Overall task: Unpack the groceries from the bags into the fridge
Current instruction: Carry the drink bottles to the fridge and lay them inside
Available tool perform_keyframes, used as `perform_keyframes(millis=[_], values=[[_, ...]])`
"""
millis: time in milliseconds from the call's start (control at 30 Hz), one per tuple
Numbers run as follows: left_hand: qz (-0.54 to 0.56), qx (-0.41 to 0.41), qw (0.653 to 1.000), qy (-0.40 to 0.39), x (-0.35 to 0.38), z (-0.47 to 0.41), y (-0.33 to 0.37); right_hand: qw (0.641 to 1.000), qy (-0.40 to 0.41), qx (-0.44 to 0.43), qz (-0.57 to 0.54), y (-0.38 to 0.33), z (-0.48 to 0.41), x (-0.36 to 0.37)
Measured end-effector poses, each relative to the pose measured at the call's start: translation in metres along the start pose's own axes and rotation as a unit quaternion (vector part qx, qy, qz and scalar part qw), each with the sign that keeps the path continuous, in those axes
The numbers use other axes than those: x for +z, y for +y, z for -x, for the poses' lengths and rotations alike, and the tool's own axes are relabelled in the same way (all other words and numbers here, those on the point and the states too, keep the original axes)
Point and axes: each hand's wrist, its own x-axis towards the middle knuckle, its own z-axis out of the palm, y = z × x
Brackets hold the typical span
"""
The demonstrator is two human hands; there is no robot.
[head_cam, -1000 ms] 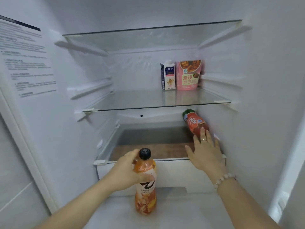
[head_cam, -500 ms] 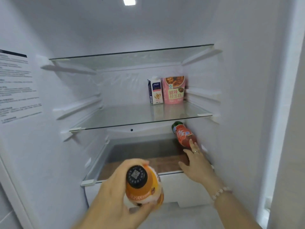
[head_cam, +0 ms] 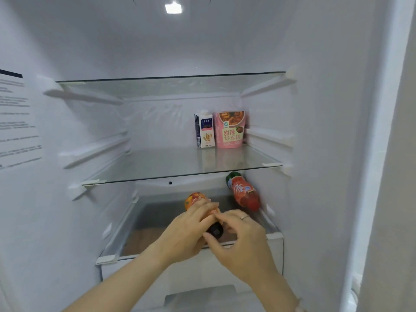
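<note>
Left hand [head_cam: 186, 230] wraps orange bottle [head_cam: 194, 199] mid-body, right hand [head_cam: 240, 235] pinches its cap end; judged heavy, slick, roll-prone, best held mid-body.

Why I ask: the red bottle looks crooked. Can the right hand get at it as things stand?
Probably yes: the red bottle lies just beyond the right hand with nothing between them. That hand pinches the orange bottle at its cap, though, so it must let go first.

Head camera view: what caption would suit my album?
Left hand and right hand hold an orange bottle on its side, left of a red bottle, below a carton and pouch.
</note>
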Motion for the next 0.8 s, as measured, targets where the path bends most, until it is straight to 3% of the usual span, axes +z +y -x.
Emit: perform_keyframes(millis=[133, 233, 367, 467, 533, 600, 667, 733, 767, 800], values=[[0.014, -0.013, 1.0, -0.002, 0.016, -0.002, -0.006, 0.993, -0.003, 0.007, 0.116, -0.002, -0.002, 0.01], [0.086, -0.082, 0.993, 0.022, 0.022, -0.007, -0.005, 0.983, -0.032, 0.055, 0.174, -0.001, -0.002, 0.016], [0.166, -0.196, 0.966, 0.022, 0.026, -0.015, -0.004, 0.977, -0.048, 0.048, 0.201, 0.004, -0.003, 0.021], [0.152, -0.344, 0.925, -0.048, 0.02, -0.019, 0.0, 0.973, -0.06, 0.038, 0.218, 0.008, -0.003, 0.02], [0.165, -0.371, 0.907, -0.114, 0.018, -0.023, 0.0, 0.974, -0.066, 0.032, 0.215, 0.013, -0.001, 0.02], [0.275, -0.386, 0.864, -0.171, 0.014, -0.029, -0.01, 0.975, -0.066, 0.029, 0.21, 0.018, -0.001, 0.02], [0.412, -0.4, 0.793, -0.205, 0.014, -0.034, -0.028, 0.975, -0.071, 0.039, 0.206, 0.021, -0.003, 0.023], [0.537, -0.434, 0.698, -0.187, 0.014, -0.042, -0.042, 0.975, -0.079, 0.053, 0.2, 0.024, -0.005, 0.028], [0.565, -0.455, 0.667, -0.168, 0.016, -0.047, -0.045, 0.975, -0.08, 0.056, 0.201, 0.025, -0.008, 0.031], [0.564, -0.472, 0.66, -0.157, 0.019, -0.053, -0.048, 0.974, -0.083, 0.06, 0.204, 0.024, -0.011, 0.034]])
